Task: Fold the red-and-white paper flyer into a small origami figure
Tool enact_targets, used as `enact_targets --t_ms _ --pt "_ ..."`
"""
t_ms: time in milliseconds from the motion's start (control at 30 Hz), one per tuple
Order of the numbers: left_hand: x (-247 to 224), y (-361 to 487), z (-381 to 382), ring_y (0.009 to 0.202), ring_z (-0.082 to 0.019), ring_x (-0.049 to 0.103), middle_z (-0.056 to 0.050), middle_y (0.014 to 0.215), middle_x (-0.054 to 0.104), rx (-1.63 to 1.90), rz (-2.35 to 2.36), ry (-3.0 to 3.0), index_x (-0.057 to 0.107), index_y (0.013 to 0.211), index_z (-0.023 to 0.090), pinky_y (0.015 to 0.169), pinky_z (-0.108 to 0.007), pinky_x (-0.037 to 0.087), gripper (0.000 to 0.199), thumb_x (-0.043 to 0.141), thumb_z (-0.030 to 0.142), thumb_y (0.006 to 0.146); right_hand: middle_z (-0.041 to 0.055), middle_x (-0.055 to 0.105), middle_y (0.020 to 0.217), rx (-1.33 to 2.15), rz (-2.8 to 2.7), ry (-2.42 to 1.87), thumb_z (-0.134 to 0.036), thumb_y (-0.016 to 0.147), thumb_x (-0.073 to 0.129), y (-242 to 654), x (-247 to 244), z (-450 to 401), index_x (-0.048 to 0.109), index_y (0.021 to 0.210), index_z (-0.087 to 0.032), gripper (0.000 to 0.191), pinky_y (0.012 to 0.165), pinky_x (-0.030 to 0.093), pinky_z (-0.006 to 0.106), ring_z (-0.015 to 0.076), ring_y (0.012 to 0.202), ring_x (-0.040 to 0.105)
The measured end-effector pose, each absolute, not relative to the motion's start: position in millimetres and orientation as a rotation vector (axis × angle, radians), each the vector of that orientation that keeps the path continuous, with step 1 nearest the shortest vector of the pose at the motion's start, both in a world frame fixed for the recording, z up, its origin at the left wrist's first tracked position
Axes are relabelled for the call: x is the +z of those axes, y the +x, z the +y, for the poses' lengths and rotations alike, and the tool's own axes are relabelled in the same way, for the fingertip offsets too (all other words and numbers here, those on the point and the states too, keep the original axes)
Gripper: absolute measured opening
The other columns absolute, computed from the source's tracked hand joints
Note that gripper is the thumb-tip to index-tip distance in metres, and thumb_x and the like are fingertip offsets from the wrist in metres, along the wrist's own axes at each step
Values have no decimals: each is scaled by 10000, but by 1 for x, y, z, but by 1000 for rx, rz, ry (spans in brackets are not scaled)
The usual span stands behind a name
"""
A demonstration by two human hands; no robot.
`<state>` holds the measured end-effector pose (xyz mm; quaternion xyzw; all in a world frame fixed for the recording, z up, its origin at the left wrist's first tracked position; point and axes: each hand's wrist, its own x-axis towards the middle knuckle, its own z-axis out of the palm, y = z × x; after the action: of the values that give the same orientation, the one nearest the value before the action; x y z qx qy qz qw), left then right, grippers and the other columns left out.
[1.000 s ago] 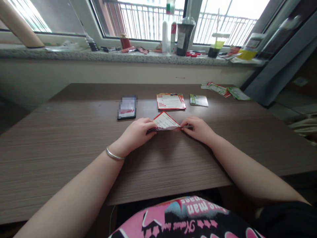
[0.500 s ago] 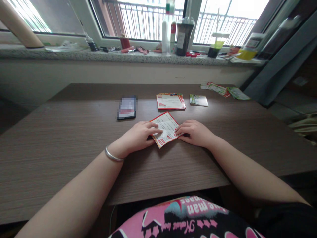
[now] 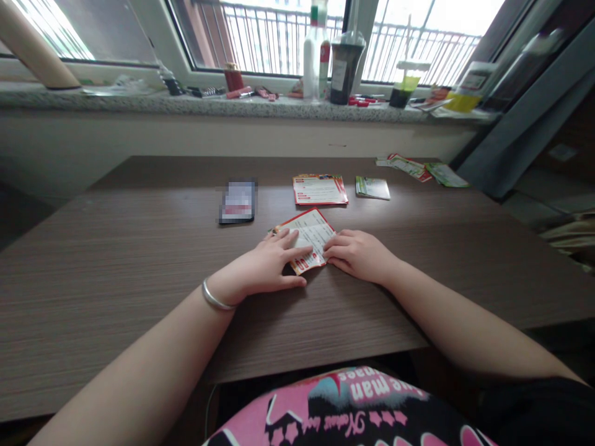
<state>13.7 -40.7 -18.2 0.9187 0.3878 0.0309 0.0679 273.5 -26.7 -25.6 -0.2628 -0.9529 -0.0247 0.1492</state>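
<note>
A creased printed leaflet [image 3: 317,230], white with a red border, lies at a slant on the table. My left hand [image 3: 267,265] is spread over its left part, fingers apart and thumb stretched out below the paper; it wears a silver bangle [image 3: 214,296] at the wrist. At the leaflet's right corner my right hand [image 3: 360,255] has its fingers bent together, gripping the paper's edge. Just beyond lies a stack of similar leaflets [image 3: 320,189], and a smaller stack of cards [image 3: 372,188] sits to its right.
A phone [image 3: 238,203] with a blurred-out screen lies to the left on the brown table [image 3: 116,266]. Several loose cards [image 3: 411,167] are at the far right corner. Beyond, the window sill [image 3: 153,102] carries a lidded dark cup [image 3: 344,68], bottles and small items.
My left hand has spread out flatter over the leaflet, its thumb coming out from the lower edge. My right hand has shifted slightly left with the paper's right corner.
</note>
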Motion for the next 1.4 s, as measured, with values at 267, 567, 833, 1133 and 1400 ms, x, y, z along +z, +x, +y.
enact_targets --t_ms 267,567,833,1133,1400 --pt "-15 25 -38 1229 -224 565 -95 1316 615 288 871 2841 686 1190 267 1068 -374 423 328 461 363 971 41 731 1084 -202 -2819 -759 -267 972 480 275 -24 -29 718 981 -210 245 778 477 301 185 908 648" --pt "-12 33 -46 860 -163 683 -44 935 741 423 1140 2789 721 917 215 775 -257 506 303 453 349 963 -14 727 1131 -184 -2856 -697 -252 973 490 280 -21 -27 715 1012 -231 230 802 501 288 178 962 666" --pt "-16 34 -40 660 -148 593 -21 705 672 498 1381 2606 596 655 186 596 -253 391 321 508 365 907 -21 734 1106 -125 -2831 -672 -225 957 509 278 -20 -27 718 988 -236 212 783 501 283 178 960 663" --pt "-20 28 -35 654 -118 560 27 758 659 582 1144 2176 633 1010 200 619 -221 416 270 550 422 881 37 740 1056 2 -2749 -836 -281 965 487 277 -23 -28 714 968 -220 235 822 479 295 182 959 647" --pt "-11 33 -40 580 -105 482 14 610 592 508 1174 2305 598 604 159 572 -232 334 446 473 445 922 65 738 967 5 -2709 -1011 -264 965 457 272 -19 -32 693 968 -204 243 757 452 283 185 898 650"
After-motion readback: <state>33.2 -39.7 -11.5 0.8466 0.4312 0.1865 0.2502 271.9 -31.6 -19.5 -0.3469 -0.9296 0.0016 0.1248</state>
